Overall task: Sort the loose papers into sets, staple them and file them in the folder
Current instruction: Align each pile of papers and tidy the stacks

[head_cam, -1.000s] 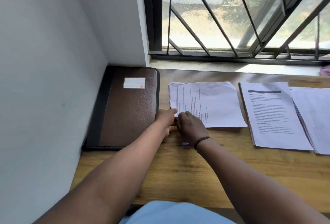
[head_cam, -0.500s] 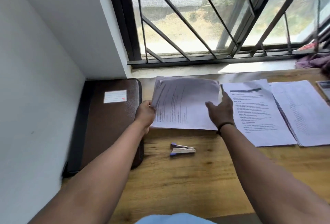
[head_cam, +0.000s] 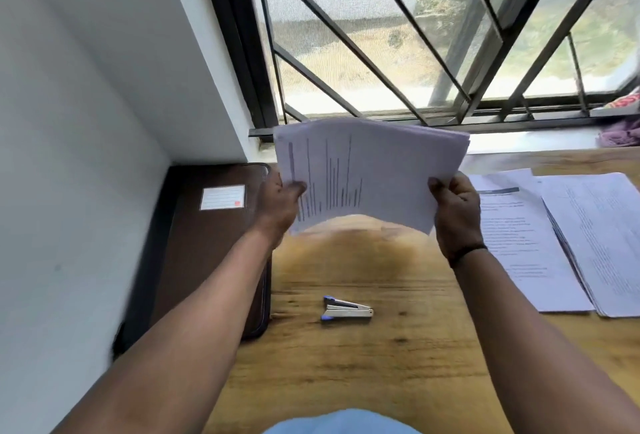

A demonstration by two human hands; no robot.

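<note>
I hold a set of printed papers [head_cam: 370, 170] up above the wooden desk [head_cam: 381, 364], turned sideways so the text runs vertically. My left hand [head_cam: 278, 205] grips its lower left corner and my right hand [head_cam: 455, 212] grips its lower right corner. A small silver and blue stapler [head_cam: 346, 310] lies on the desk below the lifted set. A closed brown folder [head_cam: 207, 253] with a white label lies flat at the left, against the wall. Two more paper sets, one [head_cam: 519, 243] beside the other [head_cam: 602, 239], lie on the desk at the right.
A white wall [head_cam: 69, 156] bounds the desk on the left. A barred window [head_cam: 415, 35] with a sill runs along the back. Some purple cloth [head_cam: 620, 132] sits on the sill at the far right. My light blue clothing [head_cam: 346, 423] shows at the bottom edge.
Both hands left the stapler on the desk, took the leftmost paper set by its two sides and lifted it off the desk toward me.
</note>
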